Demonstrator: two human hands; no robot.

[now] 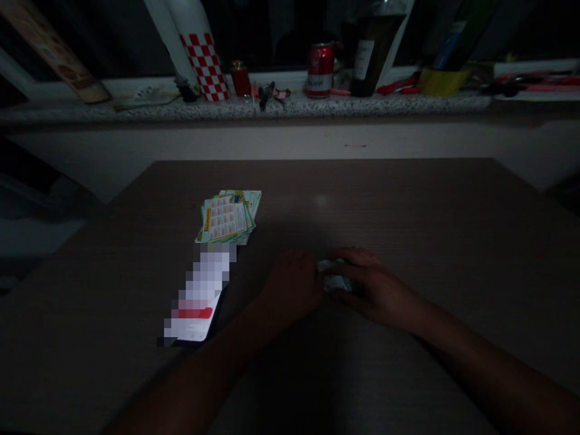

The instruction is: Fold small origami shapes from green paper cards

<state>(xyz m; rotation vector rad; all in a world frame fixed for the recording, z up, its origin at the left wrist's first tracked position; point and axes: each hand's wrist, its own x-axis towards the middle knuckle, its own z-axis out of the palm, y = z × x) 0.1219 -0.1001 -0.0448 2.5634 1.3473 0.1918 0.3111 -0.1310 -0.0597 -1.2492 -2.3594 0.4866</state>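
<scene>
Dim light is falling on a brown table (385, 205), and a red can (320, 69) is standing on the stone sill (290, 109) behind it. From the head view, you are keeping both hands close together, with a small pale paper (336, 282) lying between them. Your left hand (294, 278) is hiding its fingertips, so I cannot tell whether it is pinching. Your right hand (369, 281) is arching over the paper, fingers apart, its grip unclear. Leftward, a lit phone (199, 296) is lying just below fanned printed cards (226, 219)
</scene>
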